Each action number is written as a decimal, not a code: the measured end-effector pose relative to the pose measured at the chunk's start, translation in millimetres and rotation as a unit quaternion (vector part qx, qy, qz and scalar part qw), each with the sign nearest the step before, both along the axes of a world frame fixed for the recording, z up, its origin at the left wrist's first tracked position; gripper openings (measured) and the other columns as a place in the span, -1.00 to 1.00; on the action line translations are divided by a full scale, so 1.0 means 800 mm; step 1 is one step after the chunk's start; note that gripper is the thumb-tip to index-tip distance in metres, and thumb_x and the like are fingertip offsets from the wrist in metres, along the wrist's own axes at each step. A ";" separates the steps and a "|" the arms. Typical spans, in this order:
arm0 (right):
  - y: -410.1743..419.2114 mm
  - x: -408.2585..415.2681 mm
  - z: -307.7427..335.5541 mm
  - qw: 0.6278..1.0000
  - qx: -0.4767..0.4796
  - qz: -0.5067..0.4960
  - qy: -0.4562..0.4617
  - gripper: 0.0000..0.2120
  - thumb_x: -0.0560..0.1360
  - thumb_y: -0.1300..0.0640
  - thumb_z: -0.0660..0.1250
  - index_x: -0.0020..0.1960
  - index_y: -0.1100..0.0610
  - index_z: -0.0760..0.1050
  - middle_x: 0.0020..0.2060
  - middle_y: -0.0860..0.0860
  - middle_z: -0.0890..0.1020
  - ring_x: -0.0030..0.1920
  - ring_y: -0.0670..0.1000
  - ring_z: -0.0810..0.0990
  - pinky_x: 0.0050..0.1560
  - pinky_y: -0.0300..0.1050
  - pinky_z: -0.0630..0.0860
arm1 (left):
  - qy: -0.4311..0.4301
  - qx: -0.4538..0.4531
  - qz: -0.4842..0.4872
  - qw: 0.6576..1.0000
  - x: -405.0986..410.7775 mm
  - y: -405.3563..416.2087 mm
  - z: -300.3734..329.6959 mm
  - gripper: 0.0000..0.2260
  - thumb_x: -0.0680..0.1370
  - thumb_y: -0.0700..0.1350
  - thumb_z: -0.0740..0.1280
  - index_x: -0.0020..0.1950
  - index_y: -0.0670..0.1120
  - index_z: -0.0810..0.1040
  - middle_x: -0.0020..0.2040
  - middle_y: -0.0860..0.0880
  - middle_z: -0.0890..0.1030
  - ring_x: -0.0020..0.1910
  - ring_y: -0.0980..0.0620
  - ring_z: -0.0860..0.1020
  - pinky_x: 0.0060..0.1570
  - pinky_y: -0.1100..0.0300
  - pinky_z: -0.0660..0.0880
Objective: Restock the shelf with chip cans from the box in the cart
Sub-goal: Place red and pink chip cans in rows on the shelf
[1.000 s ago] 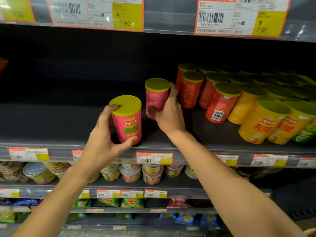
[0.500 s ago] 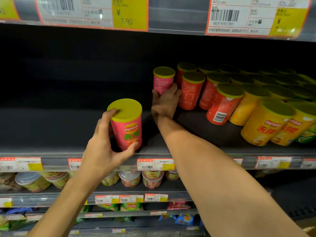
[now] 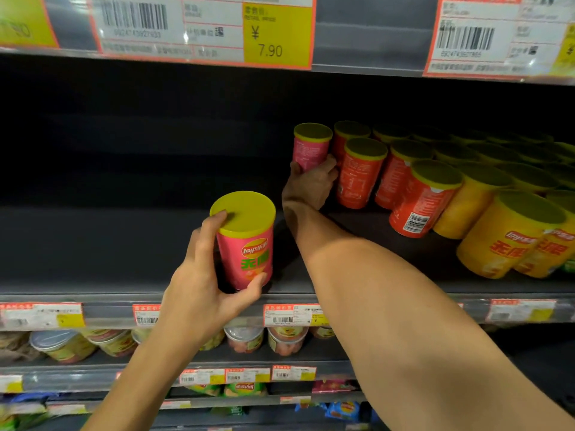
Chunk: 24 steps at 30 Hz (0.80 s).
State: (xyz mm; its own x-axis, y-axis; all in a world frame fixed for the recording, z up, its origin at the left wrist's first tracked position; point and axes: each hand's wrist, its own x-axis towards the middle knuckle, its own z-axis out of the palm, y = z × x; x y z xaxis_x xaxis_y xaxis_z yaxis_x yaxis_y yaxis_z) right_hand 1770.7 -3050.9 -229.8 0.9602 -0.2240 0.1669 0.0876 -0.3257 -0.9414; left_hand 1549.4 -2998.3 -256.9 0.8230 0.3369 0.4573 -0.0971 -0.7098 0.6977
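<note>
Right hand [image 3: 311, 185] fingers curl around a pink can [image 3: 311, 147], seating it beside red cans [image 3: 361, 172]; left hand [image 3: 208, 284] fingers wrap another can [image 3: 245, 244] at the shelf [image 3: 124, 259] front, ready next.

Dark shelf [image 3: 124, 244] carries pink [image 3: 245, 244], red [image 3: 361, 175] and yellow cans [image 3: 504, 241].

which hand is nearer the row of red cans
Right. The right hand grips a pink can beside the red cans, deep on the shelf; the left hand holds another pink can at the front edge.
</note>
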 end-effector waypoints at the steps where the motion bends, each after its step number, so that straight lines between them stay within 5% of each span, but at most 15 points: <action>1: 0.001 0.003 0.000 1.000 0.003 -0.002 0.003 -0.33 0.51 0.09 0.44 0.50 0.19 0.19 0.40 0.19 0.36 0.39 0.20 0.39 0.26 0.04 0.37 | 0.000 0.002 0.000 1.000 0.000 0.000 0.000 -0.19 0.31 0.21 0.48 0.43 0.24 0.09 0.26 -0.04 0.46 0.04 -0.04 0.60 -0.11 -0.10 0.62; 14: 0.004 0.012 -0.003 1.000 -0.008 0.002 0.029 -0.24 0.51 0.09 0.44 0.56 0.17 0.10 0.47 0.18 0.27 0.46 0.21 0.27 0.36 0.06 0.29 | 0.007 0.011 0.006 1.000 0.001 0.000 0.002 -0.18 0.31 0.21 0.46 0.43 0.25 0.06 0.26 -0.05 0.46 0.02 -0.03 0.59 -0.14 -0.09 0.63; 20: -0.011 -0.009 0.001 0.991 -0.059 0.077 0.097 -0.16 0.52 0.17 0.40 0.59 0.19 -0.07 0.52 0.20 0.13 0.48 0.24 0.23 0.43 0.04 0.26 | 0.009 0.010 0.011 1.000 0.000 -0.003 0.006 -0.18 0.29 0.21 0.45 0.42 0.27 0.06 0.23 -0.04 0.47 -0.01 -0.04 0.60 -0.16 -0.10 0.62; 24: -0.077 -0.041 0.011 0.961 -0.134 0.217 0.102 -0.27 0.54 0.08 0.37 0.58 0.13 0.07 0.52 0.15 0.20 0.49 0.18 0.26 0.43 -0.05 0.26 | -0.004 0.001 0.005 1.000 -0.001 -0.004 0.007 -0.20 0.29 0.21 0.46 0.38 0.39 0.06 0.25 -0.03 0.45 0.03 -0.03 0.60 -0.12 -0.09 0.63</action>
State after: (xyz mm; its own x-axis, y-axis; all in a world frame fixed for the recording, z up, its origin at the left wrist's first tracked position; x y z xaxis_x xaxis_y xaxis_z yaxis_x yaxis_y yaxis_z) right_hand 1738.1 -3112.7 -221.3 0.9723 0.2301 -0.0396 0.0921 -0.5337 -0.8406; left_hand 1548.6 -3001.1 -251.0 0.8158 0.3435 0.4653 -0.0968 -0.7122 0.6953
